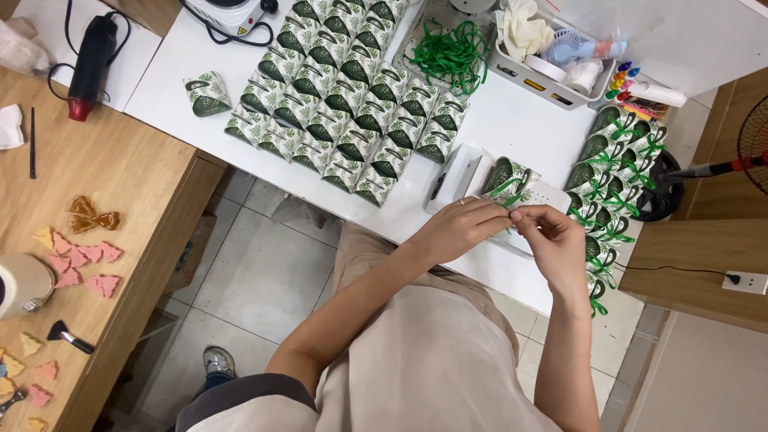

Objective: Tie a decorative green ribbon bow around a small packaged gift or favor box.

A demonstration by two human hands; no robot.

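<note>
A small white-and-green leaf-patterned gift box (507,178) stands at the near edge of the white table (168,80). A green ribbon (505,189) runs across it. My left hand (458,230) and my right hand (554,242) meet just below the box, fingertips pinched on the ribbon's ends. Both forearms reach up from my lap.
Rows of untied patterned boxes (344,96) fill the table's middle; ribbon-tied ones (612,172) line its right edge. A heap of green ribbon (450,54) lies at the back, beside a white organiser tray (552,84). A wooden bench (112,168) at left holds pink shapes and a heat gun (90,64).
</note>
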